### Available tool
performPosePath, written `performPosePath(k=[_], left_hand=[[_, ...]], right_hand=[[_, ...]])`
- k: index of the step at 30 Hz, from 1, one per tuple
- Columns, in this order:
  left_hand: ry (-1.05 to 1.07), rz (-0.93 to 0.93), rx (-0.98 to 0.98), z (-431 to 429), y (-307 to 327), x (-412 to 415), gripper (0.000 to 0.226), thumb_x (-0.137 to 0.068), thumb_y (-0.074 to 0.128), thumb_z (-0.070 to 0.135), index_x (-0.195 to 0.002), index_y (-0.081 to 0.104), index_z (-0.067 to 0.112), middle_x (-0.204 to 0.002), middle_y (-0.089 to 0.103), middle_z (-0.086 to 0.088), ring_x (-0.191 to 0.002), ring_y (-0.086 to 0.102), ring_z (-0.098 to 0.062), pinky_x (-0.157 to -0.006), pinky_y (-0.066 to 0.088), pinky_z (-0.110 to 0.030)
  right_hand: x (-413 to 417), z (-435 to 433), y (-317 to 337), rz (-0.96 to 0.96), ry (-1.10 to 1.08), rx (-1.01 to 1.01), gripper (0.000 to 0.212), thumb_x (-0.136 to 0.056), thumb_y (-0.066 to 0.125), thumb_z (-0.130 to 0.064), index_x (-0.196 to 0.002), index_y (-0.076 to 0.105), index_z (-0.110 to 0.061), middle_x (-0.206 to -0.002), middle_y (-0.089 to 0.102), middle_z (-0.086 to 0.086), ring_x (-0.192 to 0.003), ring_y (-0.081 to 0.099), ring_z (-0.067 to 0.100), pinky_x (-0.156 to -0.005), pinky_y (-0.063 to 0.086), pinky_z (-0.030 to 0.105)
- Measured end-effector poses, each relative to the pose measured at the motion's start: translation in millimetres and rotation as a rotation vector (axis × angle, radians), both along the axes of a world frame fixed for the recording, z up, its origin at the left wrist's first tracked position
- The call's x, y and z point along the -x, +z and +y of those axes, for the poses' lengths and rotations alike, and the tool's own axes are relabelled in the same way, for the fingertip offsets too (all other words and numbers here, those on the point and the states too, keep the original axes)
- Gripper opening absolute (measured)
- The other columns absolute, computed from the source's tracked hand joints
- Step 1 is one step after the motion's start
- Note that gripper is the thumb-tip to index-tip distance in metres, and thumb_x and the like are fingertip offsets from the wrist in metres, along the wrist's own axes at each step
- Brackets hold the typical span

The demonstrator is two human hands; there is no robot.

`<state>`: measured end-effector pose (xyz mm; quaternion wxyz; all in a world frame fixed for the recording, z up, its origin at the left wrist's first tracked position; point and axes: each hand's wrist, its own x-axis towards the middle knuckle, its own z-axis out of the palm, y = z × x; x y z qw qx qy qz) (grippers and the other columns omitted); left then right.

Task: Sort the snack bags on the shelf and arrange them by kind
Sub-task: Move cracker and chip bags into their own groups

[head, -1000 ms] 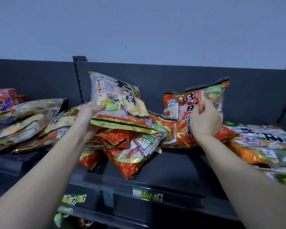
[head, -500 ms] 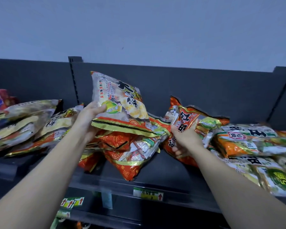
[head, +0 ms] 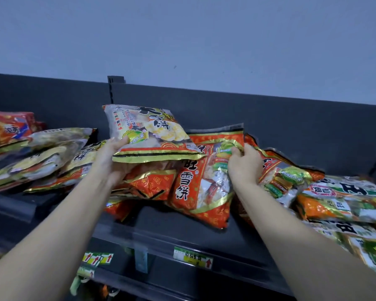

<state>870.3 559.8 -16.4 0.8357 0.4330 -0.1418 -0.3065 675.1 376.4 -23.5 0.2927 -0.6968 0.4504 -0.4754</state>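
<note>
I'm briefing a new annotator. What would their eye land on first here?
The pale snack bag, held up at centre by the left hand, stands out most. Just right of it, the right hand grips the edge of a red-and-gold bag leaning at the front of the shelf. Flatter piles flank them: gold bags on the left, orange-and-green bags on the right.

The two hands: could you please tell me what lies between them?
In the head view, a red gold-trimmed snack bag lies between the left hand and right hand, partly under the left hand's pale bag.
</note>
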Motion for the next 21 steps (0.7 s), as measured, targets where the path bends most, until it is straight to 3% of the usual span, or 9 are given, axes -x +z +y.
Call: performPosePath(k=[3, 5, 8, 11, 14, 16, 18, 21], left_hand=[[0.021, 0.031, 0.048, 1, -4, -5, 0.028, -0.098, 0.048, 0.013, -0.126, 0.046, 0.012, -0.111, 0.064, -0.015, -0.085, 0.066, -0.028, -0.058, 0.06, -0.039], [0.035, -0.005, 0.03, -1, -5, -8, 0.02, -0.097, 0.048, 0.01, -0.117, 0.049, 0.013, -0.108, 0.065, -0.013, -0.083, 0.069, -0.026, -0.061, 0.06, -0.039], [0.063, -0.041, -0.041, -5, -9, -16, 0.033, -0.094, 0.052, 0.006, -0.126, 0.048, 0.009, -0.119, 0.065, -0.015, -0.098, 0.069, -0.03, -0.078, 0.057, -0.046], [0.017, -0.047, -0.089, -1, -7, -28, 0.04, -0.093, 0.051, 0.006, -0.132, 0.046, 0.009, -0.121, 0.065, -0.016, -0.093, 0.071, -0.029, -0.069, 0.059, -0.042], [0.004, -0.084, -0.267, 13, -9, -48, 0.035, -0.088, 0.052, 0.006, -0.123, 0.051, 0.009, -0.112, 0.066, -0.013, -0.072, 0.071, -0.023, -0.061, 0.059, -0.036], [0.019, -0.118, -0.373, 21, -10, -62, 0.032, -0.084, 0.058, 0.009, -0.116, 0.055, 0.007, -0.106, 0.068, -0.015, -0.072, 0.07, -0.027, -0.064, 0.058, -0.037], [0.05, -0.126, -0.391, 27, -12, -72, 0.033, -0.085, 0.063, 0.009, -0.117, 0.057, 0.005, -0.108, 0.069, -0.018, -0.08, 0.071, -0.031, -0.07, 0.058, -0.041], [0.089, -0.179, -0.316, 34, -11, -84, 0.027, -0.087, 0.061, 0.004, -0.113, 0.059, 0.008, -0.1, 0.07, -0.016, -0.07, 0.071, -0.026, -0.066, 0.059, -0.038]], right_hand=[[11, -1, 17, -0.056, -0.092, 0.163, 0.026, -0.099, 0.048, -0.018, -0.075, 0.051, -0.008, -0.069, 0.049, 0.0, -0.066, 0.042, 0.022, -0.055, 0.019, 0.037], [17, -6, 27, -0.121, -0.135, 0.275, 0.025, -0.098, 0.048, -0.016, -0.073, 0.046, -0.012, -0.07, 0.049, -0.001, -0.067, 0.042, 0.022, -0.058, 0.017, 0.032], [20, -15, 36, -0.194, -0.161, 0.362, 0.021, -0.098, 0.047, -0.014, -0.076, 0.046, -0.017, -0.074, 0.051, -0.002, -0.069, 0.043, 0.02, -0.057, 0.017, 0.028], [16, -20, 30, -0.132, -0.167, 0.295, 0.02, -0.099, 0.045, -0.017, -0.079, 0.047, -0.017, -0.075, 0.052, -0.002, -0.071, 0.044, 0.022, -0.059, 0.022, 0.031], [8, -20, 16, -0.048, -0.153, 0.183, 0.02, -0.101, 0.043, -0.027, -0.084, 0.044, -0.016, -0.073, 0.047, -0.001, -0.073, 0.044, 0.023, -0.063, 0.028, 0.033], [1, -15, 13, 0.003, -0.136, 0.149, 0.023, -0.1, 0.046, -0.036, -0.089, 0.047, -0.015, -0.072, 0.044, -0.001, -0.072, 0.043, 0.023, -0.063, 0.03, 0.034], [-10, -5, 15, -0.012, -0.094, 0.161, 0.028, -0.098, 0.052, -0.034, -0.081, 0.05, -0.011, -0.065, 0.042, -0.001, -0.06, 0.04, 0.02, -0.055, 0.028, 0.034], [-25, 6, 21, -0.091, -0.081, 0.193, 0.033, -0.096, 0.055, -0.021, -0.066, 0.043, -0.015, -0.058, 0.041, -0.004, -0.053, 0.035, 0.014, -0.05, 0.027, 0.027]])
